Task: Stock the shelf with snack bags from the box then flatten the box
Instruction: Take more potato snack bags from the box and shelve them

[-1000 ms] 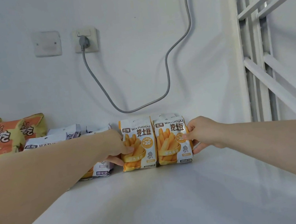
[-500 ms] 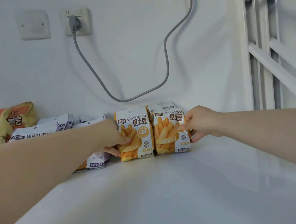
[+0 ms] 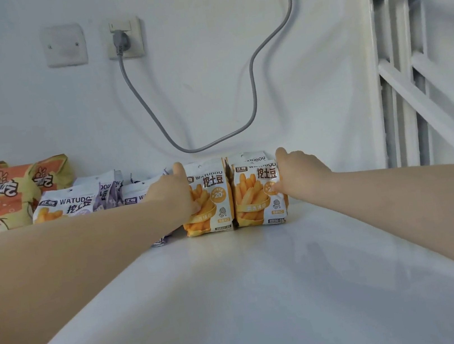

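Stocking step: squaring two orange snack bags on the shelf (image 3: 266, 283).
Left hand (image 3: 174, 193) fingers clamped on left bag (image 3: 209, 201); right hand (image 3: 299, 172) fingers clamped on right bag (image 3: 256, 197). Next: release both, fetch more.

The white shelf (image 3: 268, 298) lies bare in front of two upright orange fries bags (image 3: 232, 197). Purple bags (image 3: 77, 203) crowd the left; a white lattice frame (image 3: 425, 68) blocks the right, with open shelf beside it.

A small shop's stock shelf (image 3: 266, 283): rows of identical snack bags (image 3: 259, 196) against a plain wall with a socket (image 3: 124, 38).
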